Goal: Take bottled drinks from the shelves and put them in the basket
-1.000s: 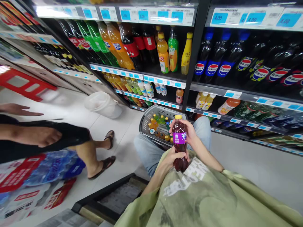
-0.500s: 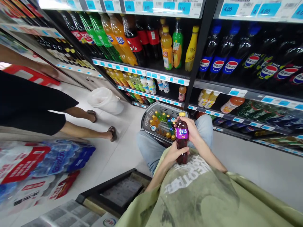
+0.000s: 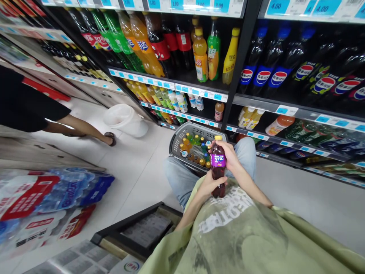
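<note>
Close to my chest I hold a dark purple soda bottle (image 3: 218, 160) with a yellow cap and a purple label, in both hands. My left hand (image 3: 210, 182) wraps round its lower part, the thumb across the front. Higher up, my right hand (image 3: 230, 155) grips it from the right, with fingers behind the neck; those fingers are partly hidden. The bottle stands nearly upright, label toward me. Just beyond it, between my knees, a grey basket (image 3: 176, 136) holds several small bottles with orange, green and blue tones.
Shelves of soda bottles (image 3: 199, 57) rise in front, with cola bottles (image 3: 261, 76) at the right. A white bucket (image 3: 125, 120) stands on the floor at left, near a person's leg (image 3: 94, 134). Packs of bottled water (image 3: 68, 190) and a dark-framed stand (image 3: 142, 228) lie nearer me.
The person at the left has stepped farther left, with one foot now out of sight. My hands and the bottle stay almost the same; the view has shifted slightly.
</note>
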Tool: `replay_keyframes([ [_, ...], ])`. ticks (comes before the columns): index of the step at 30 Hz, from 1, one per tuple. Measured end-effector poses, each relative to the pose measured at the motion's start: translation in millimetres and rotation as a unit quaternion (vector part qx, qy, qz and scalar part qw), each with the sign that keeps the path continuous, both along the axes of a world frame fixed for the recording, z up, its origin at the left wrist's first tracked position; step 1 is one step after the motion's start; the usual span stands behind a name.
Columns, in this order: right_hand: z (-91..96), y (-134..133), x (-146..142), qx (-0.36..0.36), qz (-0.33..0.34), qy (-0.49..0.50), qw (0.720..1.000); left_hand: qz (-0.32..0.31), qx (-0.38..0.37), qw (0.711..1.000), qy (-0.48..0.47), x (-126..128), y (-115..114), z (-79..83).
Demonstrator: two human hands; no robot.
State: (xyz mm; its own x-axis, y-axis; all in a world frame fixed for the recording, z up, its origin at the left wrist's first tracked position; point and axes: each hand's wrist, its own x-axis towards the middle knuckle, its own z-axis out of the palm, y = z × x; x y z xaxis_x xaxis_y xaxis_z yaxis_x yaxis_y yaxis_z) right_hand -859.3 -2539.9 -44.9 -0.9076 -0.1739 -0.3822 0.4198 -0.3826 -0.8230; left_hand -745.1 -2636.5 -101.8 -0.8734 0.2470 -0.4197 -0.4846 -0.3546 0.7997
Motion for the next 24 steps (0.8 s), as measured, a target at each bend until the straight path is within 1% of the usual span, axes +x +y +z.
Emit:
replay_keyframes([
  [3, -1.1, -0.1, -0.5, 0.003, 0.009, 0.007, 1.000, -0.001, -0.010, 1.000, 0.001, 0.5, 0.0, 0.2],
  [9, -2.7, -1.4, -3.2, 0.035, 0.038, 0.001, 0.999, 0.006, -0.023, 1.000, -0.012, 2.3, -0.4, -2.6],
  [13, -3.9, -1.6, -5.6, 0.023, 0.048, -0.004, 0.999, -0.003, -0.015, 1.000, -0.006, 2.5, -2.4, -4.5],
  [16, -4.5, -0.8, -6.4, -0.013, 0.058, -0.007, 0.998, -0.021, 0.029, 0.999, -0.028, 2.7, -5.0, -6.3],
  [19, -5.8, 0.6, -5.6, -0.075, 0.084, -0.016, 0.993, -0.042, 0.088, 0.994, -0.055, 2.5, -8.1, -9.1],
  [22, -8.7, 2.3, -4.0, -0.139, 0.104, 0.001, 0.985, -0.071, 0.147, 0.985, -0.063, 1.6, -10.6, -11.4],
  [24, -11.3, 3.9, -3.5, -0.171, 0.100, 0.018, 0.980, -0.097, 0.181, 0.977, -0.060, 0.7, -11.5, -11.3],
])
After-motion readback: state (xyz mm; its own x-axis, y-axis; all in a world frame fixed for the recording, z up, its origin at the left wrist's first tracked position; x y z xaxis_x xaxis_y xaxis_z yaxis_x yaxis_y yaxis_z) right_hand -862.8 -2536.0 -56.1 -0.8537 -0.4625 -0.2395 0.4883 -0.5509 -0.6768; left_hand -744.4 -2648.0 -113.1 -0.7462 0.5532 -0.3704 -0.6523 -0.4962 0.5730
